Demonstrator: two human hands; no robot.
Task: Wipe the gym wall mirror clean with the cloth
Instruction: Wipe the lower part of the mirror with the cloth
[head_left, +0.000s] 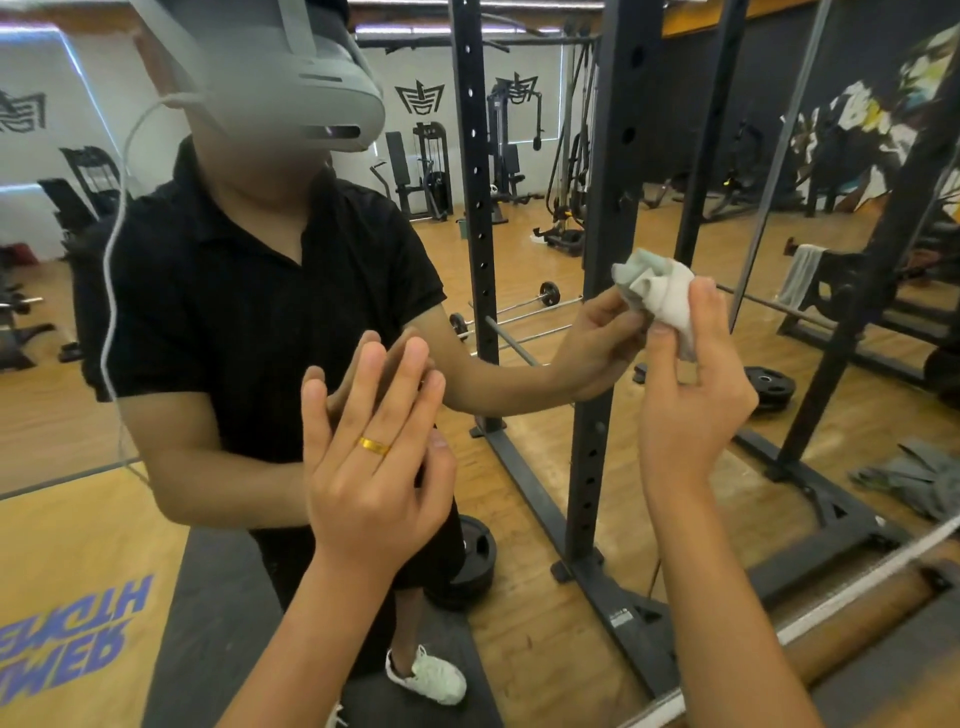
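Both forearms rise toward the glass as a person sets about cleaning a gym wall mirror (530, 249). Their right hand (691, 395) pinches a pale, crumpled cloth (660, 296) between thumb and fingertips. The left hand (374, 467), a gold ring (375, 445) on one finger, is held up flat with straight fingers and holds nothing. Whether its fingertips touch the glass cannot be told. The cloth is held at about mid-height of the mirror, right of centre and just short of the vertical seam between panels. It meets its own reflection so closely that contact looks likely but is not certain. Soft, light and limp, the cloth should flatten under any push. A fuller grip, with the palm behind the wad, would probably serve better than a pinch at its lower end. Bunched as it is, it has no true long axis. It stands slightly taller than wide, folds pointing up and toward the glass, a short tail hanging by the thumb. Beyond, the mirror shows a dark power rack (613, 208) and a wooden floor (545, 457).
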